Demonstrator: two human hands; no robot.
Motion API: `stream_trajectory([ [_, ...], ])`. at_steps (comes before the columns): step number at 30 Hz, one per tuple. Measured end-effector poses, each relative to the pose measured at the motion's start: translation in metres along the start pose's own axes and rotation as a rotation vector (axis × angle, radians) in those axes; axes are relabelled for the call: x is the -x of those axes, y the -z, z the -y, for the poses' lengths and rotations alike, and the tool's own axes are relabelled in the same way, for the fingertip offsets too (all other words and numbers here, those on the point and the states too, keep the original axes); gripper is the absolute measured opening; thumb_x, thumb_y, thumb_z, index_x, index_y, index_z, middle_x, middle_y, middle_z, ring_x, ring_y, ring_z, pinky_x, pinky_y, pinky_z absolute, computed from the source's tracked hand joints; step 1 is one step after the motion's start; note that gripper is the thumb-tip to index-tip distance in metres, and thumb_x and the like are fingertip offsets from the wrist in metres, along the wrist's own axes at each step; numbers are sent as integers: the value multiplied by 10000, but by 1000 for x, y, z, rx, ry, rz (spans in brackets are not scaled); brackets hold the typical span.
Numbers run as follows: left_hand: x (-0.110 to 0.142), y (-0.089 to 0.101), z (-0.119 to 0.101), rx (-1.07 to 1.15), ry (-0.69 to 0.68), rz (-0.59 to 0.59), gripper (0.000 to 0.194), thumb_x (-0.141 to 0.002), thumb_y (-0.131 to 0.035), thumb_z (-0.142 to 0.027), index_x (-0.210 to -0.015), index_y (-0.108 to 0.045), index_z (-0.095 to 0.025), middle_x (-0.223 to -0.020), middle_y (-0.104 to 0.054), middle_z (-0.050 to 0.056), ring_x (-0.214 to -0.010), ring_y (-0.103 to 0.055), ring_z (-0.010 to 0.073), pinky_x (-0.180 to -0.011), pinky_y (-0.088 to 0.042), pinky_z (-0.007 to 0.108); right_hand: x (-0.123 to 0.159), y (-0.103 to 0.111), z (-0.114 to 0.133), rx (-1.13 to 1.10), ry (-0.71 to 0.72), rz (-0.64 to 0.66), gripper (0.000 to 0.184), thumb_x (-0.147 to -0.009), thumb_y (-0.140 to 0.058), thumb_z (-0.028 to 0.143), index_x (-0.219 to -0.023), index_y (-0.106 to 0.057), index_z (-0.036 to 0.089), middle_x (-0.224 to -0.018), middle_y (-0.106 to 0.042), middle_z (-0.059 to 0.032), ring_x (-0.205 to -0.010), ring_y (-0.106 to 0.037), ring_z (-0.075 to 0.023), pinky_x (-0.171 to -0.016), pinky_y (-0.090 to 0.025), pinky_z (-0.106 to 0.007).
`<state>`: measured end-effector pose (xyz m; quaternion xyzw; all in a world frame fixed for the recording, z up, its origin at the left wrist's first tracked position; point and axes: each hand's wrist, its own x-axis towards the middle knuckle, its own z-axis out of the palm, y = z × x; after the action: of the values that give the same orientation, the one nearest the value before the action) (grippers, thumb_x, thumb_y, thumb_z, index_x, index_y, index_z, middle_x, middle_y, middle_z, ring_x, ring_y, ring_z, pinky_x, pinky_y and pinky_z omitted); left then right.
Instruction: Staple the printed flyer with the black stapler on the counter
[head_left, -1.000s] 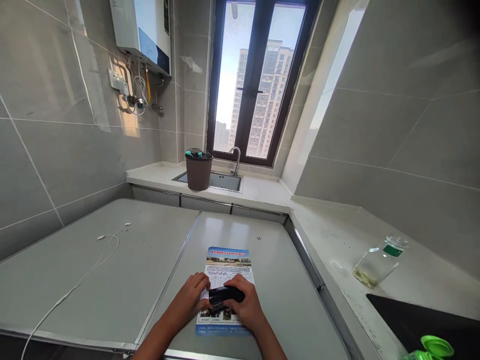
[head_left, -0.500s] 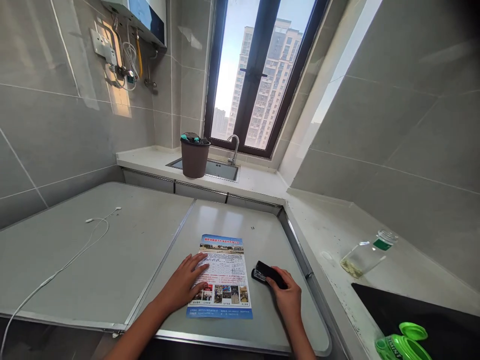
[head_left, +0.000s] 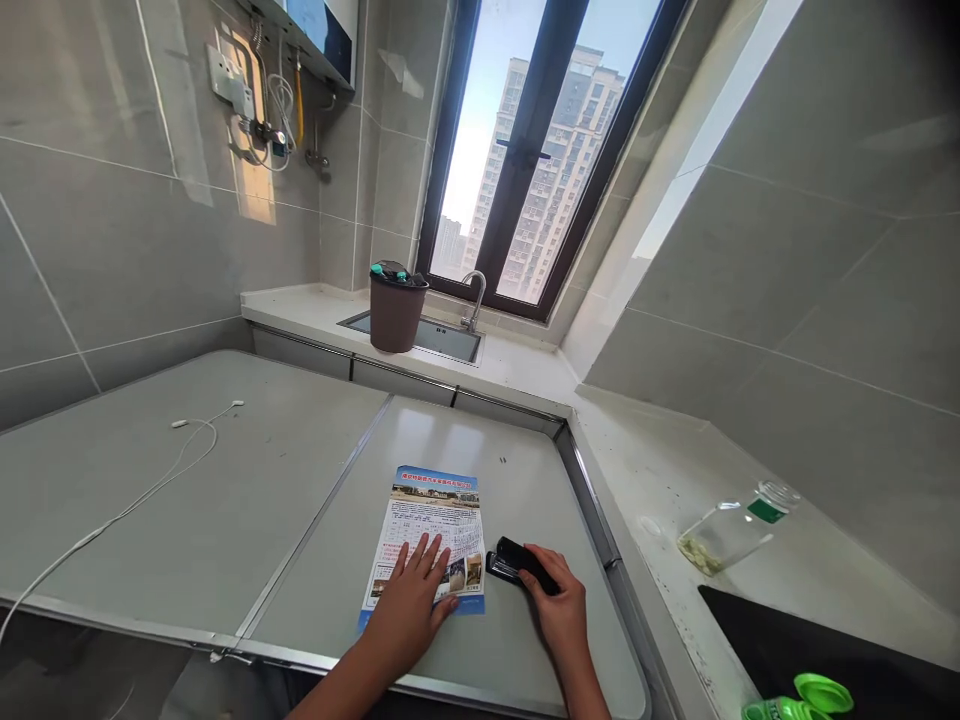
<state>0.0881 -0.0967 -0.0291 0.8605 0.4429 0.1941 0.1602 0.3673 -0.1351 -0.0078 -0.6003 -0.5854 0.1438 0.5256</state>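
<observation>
A printed flyer (head_left: 439,510) with blue bands and small photos lies on the folding table (head_left: 292,440). Across its lower part rests my left hand (head_left: 412,595), flat with the fingers spread, covering some of the pictures. My right hand (head_left: 555,595) is closed around a black stapler (head_left: 521,562), thumb on the near side. The stapler's front end points left, close beside the flyer's right edge. Two tiny dark bits, perhaps staples (head_left: 502,460), lie on the tabletop beyond the flyer.
A white cable (head_left: 150,490) trails over the table's left half. On the back counter a brown bin (head_left: 397,315) stands at the sink (head_left: 450,343). Along the right counter are a glass jar (head_left: 735,530), a black panel (head_left: 825,640) and a green container (head_left: 799,705).
My left hand has slid from the flyer's left edge rightward and nearer, onto its lower part. The flyer has turned slightly. The stapler has shifted a little left and nearer. The view has tilted.
</observation>
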Motion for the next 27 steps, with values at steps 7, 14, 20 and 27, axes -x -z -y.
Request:
stream_trajectory([
  [7,6,6,-3,20,-38,18,741,-954,-500,-615,-1575,-357,-236,-1665,-274,116,-1541,-212,393,-1228,-193,676,1,-2,12,2,-8,124,285,-850,-736,413,-1076,-768,244,-1081,-736,-93,-1039,-674,-296,-926,-567,-436],
  [14,11,11,-5,66,-56,15,817,-895,-573,-656,-1584,-329,-292,-1678,-243,111,-1545,-182,409,-1222,-181,694,0,-3,8,14,46,141,339,-934,-632,447,-1199,-726,258,-1177,-705,-101,-1112,-644,-294,-986,-536,-454],
  [20,12,13,-7,85,-65,13,781,-888,-603,-630,-1569,-346,-347,-1682,-246,79,-1546,-188,404,-1221,-180,694,1,-7,11,178,168,256,341,-1006,-511,407,-1309,-665,385,-1199,-665,-73,-1137,-602,-285,-960,-514,-473],
  [27,12,14,-7,95,-58,26,769,-890,-625,-585,-1567,-357,-336,-1684,-238,89,-1550,-170,402,-1226,-163,696,4,-9,8,294,235,232,381,-1013,-455,313,-1322,-644,434,-1191,-646,-63,-1115,-565,-294,-939,-485,-513],
])
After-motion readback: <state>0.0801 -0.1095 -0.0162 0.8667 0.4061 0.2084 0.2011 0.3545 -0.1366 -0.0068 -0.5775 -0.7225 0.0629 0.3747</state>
